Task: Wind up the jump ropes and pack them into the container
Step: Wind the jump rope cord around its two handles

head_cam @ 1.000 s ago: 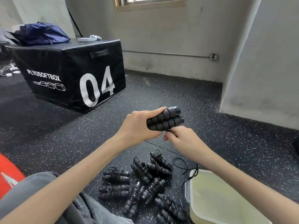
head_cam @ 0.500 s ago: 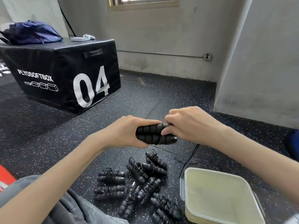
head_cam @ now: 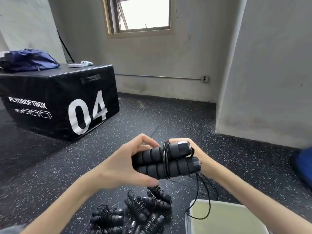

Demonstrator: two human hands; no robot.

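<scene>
Black foam handles lie paired in the left hand, gripped, with only few cord turns around them – the right hand behind seems to guide the cord. Wound jump ropes wait on the floor; the container looks unfilled – packing remains

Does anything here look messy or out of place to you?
Mostly tidy. One oddity: the loose cord of the jump rope handles held in both hands trails down over the container's rim. The already wound ropes lie in a heap on the floor, not in the container.
</scene>
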